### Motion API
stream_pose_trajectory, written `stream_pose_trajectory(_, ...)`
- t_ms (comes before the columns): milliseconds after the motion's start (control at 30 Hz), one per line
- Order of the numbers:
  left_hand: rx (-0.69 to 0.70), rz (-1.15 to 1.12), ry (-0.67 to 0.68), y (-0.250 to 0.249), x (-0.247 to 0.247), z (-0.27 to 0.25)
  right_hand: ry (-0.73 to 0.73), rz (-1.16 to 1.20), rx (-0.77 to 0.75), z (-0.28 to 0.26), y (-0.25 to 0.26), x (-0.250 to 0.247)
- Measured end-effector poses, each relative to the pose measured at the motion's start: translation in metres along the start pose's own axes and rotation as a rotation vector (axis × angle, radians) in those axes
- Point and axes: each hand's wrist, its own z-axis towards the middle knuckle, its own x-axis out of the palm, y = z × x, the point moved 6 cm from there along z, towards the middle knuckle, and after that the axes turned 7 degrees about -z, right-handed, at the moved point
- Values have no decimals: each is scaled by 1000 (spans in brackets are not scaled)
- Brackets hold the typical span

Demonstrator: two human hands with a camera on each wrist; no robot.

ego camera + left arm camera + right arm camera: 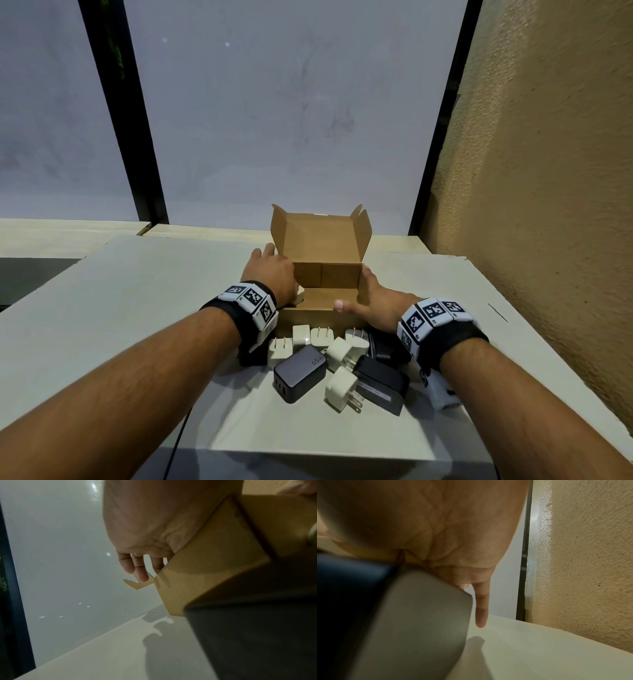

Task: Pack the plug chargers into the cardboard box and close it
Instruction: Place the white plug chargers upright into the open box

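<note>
White and black chargers [337,363]: a loose pile on the table [137,308], just before the box; prongs point different ways.
Dark charger [299,372]: long side runs toward the box; reads "65".
Left hand [270,270]: fingers relaxed, flat against the left wall.
Right hand [371,301]: fingers straight along the right wall.
Cardboard box [325,274]: brown, lid standing open at the far side.

Both forearms reach forward, wrists banded.
The left hand [272,270] lies flat with fingers extended; the right hand [368,298] is flat too, thumb stretched inward.
</note>
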Motion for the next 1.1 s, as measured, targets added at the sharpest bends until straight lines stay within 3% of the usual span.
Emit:
stream_pose_trajectory(200,109,8,-25,-4,-4,1,-19,9,-4,-3,0,-2)
stream_pose_trajectory(467,127,64,-32,-12,-7,0,-19,33,-14,2,-1,3)
stream_pose_trajectory(633,154,45,-16,-2,-17,-15,-32,41,-51,1,14,9)
stream_pose_trajectory(667,151,29,-20,17,-26,-32,-13,51,-104,-3,36,14)
stream_pose_trajectory(767,296,-148,-41,10,-47,-40,-27,96,-136,5,36,14)
stream_pose_trajectory(933,597,-333,198,-22,-50,-73,-28,79,-54,10,11,9)
stream_pose_trajectory(1100,676,-308,206,-38,-49,-91,-53,26,41,2,-5,1)
